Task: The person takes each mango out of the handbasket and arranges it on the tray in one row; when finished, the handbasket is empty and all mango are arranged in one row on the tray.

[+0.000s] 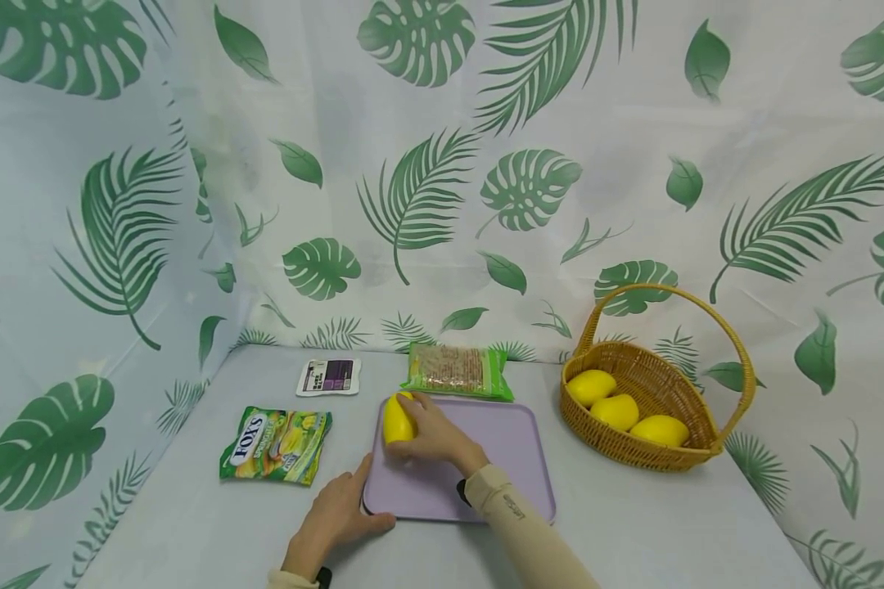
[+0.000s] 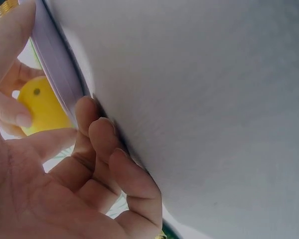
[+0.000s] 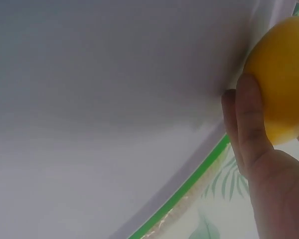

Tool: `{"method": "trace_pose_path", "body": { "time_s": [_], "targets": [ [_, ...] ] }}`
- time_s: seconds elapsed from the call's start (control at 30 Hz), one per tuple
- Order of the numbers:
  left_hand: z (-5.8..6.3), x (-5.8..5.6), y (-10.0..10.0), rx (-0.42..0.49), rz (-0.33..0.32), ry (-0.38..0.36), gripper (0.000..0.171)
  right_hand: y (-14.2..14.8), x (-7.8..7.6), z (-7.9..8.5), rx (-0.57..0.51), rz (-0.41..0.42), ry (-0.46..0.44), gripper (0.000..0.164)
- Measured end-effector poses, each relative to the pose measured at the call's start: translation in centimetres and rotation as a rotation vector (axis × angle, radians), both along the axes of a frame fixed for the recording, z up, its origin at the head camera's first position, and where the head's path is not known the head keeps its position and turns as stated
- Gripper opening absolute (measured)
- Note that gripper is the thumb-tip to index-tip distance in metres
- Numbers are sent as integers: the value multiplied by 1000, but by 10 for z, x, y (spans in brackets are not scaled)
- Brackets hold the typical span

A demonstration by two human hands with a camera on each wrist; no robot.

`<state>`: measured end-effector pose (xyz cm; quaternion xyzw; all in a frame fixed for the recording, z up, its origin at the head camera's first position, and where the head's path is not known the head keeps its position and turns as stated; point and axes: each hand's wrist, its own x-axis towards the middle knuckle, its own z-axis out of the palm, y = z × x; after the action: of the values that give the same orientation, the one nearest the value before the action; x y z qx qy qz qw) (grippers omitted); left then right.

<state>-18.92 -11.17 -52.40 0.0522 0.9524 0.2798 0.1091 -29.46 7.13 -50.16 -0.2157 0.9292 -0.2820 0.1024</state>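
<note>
My right hand [image 1: 430,432] grips a smooth yellow mango [image 1: 398,421] over the far left part of a light purple tray [image 1: 486,442]. In the right wrist view, the fingers lie along the side of the mango [image 3: 284,79], whose far end is cut off by the frame. My left hand [image 1: 342,507] is at the tray's near left corner, thumb along the front edge and fingers along the left side. Seen from the left wrist, its fingertips [image 2: 102,132] rest against the tray rim [image 2: 60,59], slightly bent.
A wicker basket [image 1: 633,446] with a tall handle stands at the right, with three yellow mangoes [image 1: 615,411] inside. A green FOX'S candy bag [image 1: 276,446] lies left of the tray. Behind are a small white packet [image 1: 329,377] and a green-edged clear package [image 1: 457,370], near the leaf-print curtain.
</note>
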Motion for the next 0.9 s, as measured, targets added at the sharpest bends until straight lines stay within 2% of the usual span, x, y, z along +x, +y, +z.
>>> {"method": "trace_pose_path", "body": {
  "time_s": [0.33, 0.9],
  "targets": [
    [-1, 1, 0, 2, 1, -2, 107, -13, -6, -1, 44, -29, 26, 93],
    [2, 1, -1, -10, -2, 6, 107, -16, -8, 7, 32, 2, 48, 90]
  ]
}}
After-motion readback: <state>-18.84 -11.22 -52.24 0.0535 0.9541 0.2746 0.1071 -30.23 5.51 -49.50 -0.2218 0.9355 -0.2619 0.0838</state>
